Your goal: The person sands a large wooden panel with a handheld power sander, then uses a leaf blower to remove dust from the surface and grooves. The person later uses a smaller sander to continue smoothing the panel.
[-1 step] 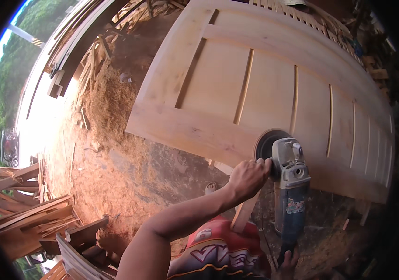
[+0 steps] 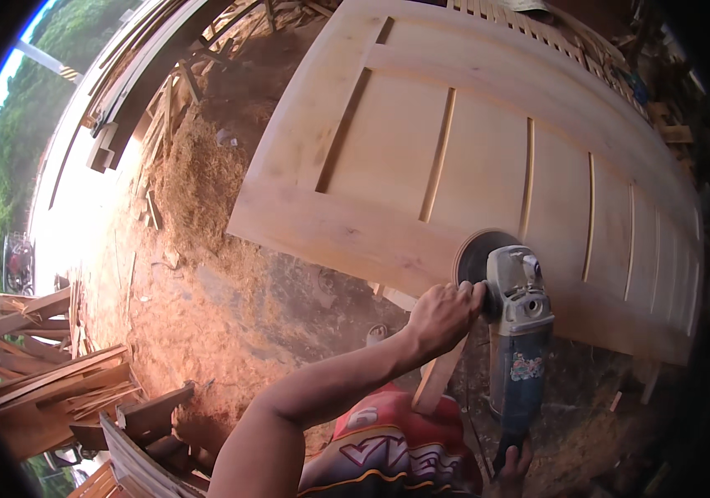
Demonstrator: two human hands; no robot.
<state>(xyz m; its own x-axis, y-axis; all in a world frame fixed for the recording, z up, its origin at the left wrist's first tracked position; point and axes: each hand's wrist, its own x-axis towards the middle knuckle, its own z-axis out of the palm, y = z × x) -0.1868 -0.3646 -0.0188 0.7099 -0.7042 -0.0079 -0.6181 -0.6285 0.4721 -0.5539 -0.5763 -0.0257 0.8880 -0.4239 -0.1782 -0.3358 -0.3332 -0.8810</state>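
The power sander (image 2: 521, 357) is right of centre in the lower half of the frame, its round disc (image 2: 476, 259) over the lower rail of the pale wooden panel (image 2: 487, 158). Compared with the earlier frame, the panel sits very slightly farther right in the view; the sander and both hands have barely shifted, and their hold is the same.

The left hand (image 2: 442, 319) has its fingers closed around the sander's side handle, the forearm (image 2: 330, 386) slanting up from the bottom edge with the elbow bent. The right hand (image 2: 516, 463), partly visible at the bottom, has its fingers curled about the rear end of the tool.

The panel's near edge runs from left of centre down to the lower right, with grooves crossing its face above the disc. Left of its corner lies open, sawdust-strewn ground (image 2: 230, 307); scrap boards (image 2: 64, 390) crowd the lower left.
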